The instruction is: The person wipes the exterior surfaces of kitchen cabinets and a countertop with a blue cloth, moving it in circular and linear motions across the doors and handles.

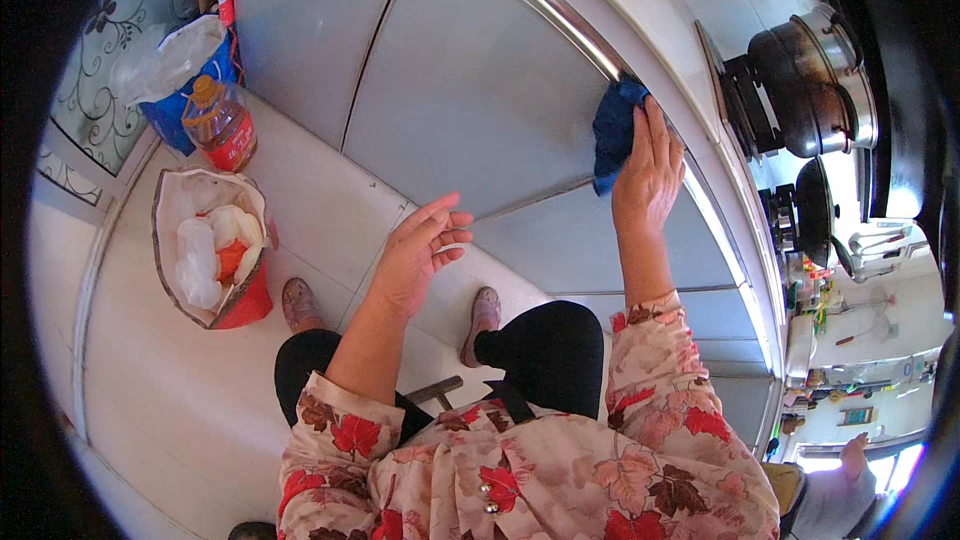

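My right hand [649, 172] presses a dark blue cloth [616, 127] against the metal edge strip [592, 52] at the top of the grey cabinet doors [480, 82]. The cloth is bunched beneath and beside the fingers and hangs a little over a door front. My left hand [427, 247] is in the air in front of the lower doors, fingers apart, with nothing in it.
On the floor at left stand an open bag [259, 262] holding plastic items, an oil bottle [225, 131] and a blue bag [169, 120]. A stained steel pot [802, 90] and a black pan [814, 210] sit on the stove at right. Another person's arm [836, 499] shows at lower right.
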Demonstrator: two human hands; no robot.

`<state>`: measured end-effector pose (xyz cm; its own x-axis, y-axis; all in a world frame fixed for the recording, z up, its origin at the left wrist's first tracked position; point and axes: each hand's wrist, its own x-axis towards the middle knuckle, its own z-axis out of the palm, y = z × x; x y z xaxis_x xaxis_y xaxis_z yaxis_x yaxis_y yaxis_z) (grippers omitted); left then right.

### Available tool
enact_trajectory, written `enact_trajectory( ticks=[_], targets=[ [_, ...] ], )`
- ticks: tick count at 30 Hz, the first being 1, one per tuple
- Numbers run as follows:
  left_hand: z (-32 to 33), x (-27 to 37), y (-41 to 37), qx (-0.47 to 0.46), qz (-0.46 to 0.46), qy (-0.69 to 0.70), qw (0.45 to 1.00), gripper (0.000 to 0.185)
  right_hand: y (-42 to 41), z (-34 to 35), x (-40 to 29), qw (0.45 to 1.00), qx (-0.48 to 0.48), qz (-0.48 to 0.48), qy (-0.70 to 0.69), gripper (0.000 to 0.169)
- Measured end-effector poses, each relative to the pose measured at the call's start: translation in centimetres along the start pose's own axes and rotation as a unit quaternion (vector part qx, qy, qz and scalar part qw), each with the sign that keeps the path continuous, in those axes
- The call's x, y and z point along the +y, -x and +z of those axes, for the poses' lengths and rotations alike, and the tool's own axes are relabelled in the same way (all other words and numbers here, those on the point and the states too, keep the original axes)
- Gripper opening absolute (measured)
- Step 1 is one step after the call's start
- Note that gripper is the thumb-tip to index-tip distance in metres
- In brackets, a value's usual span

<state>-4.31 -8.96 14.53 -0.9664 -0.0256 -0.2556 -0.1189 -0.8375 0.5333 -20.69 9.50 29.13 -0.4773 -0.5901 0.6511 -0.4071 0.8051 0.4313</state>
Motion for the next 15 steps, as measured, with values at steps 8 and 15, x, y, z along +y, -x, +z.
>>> enact_trajectory(
  ticks=[8, 15],
  targets=[
    [-0.1, -0.7, -0.9, -0.004, 0.004, -0.001, 1.000, 0.048, -3.0, 1.0, -4.0, 0.955, 0.016, -0.149, -0.256, 0.043],
    [0.5, -0.9, -0.6, -0.029, 0.038, 0.125, 0.991, 0.047, 5.4, -5.2, -11.2, 0.823, -0.235, -0.091, -0.510, 0.048]
  ],
)
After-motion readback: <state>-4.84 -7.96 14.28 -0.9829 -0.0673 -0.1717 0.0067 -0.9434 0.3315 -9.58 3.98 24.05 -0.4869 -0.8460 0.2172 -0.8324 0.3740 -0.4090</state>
